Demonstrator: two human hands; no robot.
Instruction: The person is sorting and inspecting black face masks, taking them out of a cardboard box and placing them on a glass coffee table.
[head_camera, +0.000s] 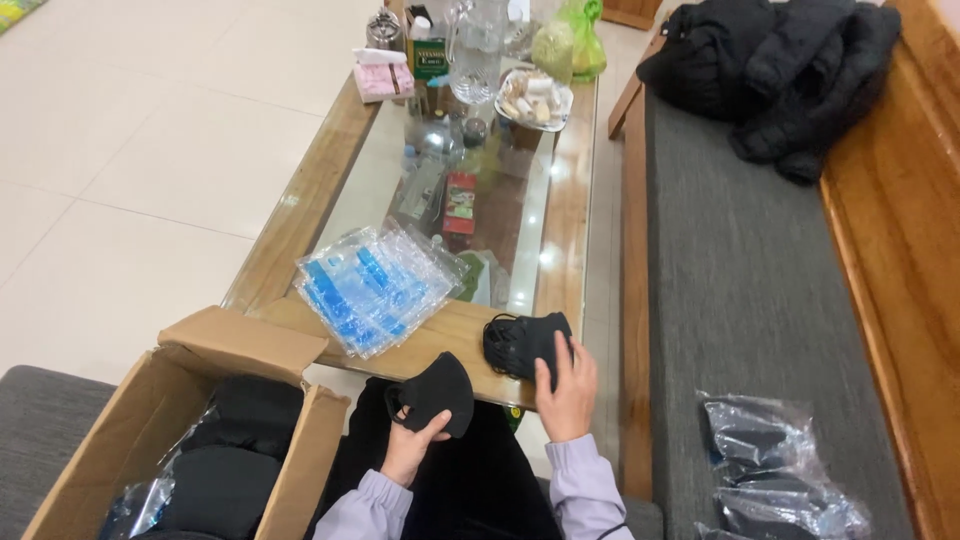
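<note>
At lower centre my left hand (412, 445) gripped one black mask (437, 392) while my right hand (567, 385) lay loose on the mask pile (522, 342) at the bench (470, 340) edge; bagging from the blue pouches (372, 285) seemingly came next.

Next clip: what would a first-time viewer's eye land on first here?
Probably the two hands at bottom centre: the left hand holds a black face mask, while the right hand rests on a stack of black masks at the near edge of the glass-topped table. Next, the fan of clear blue-printed bags on the table's near left, and the open cardboard box at bottom left.
</note>
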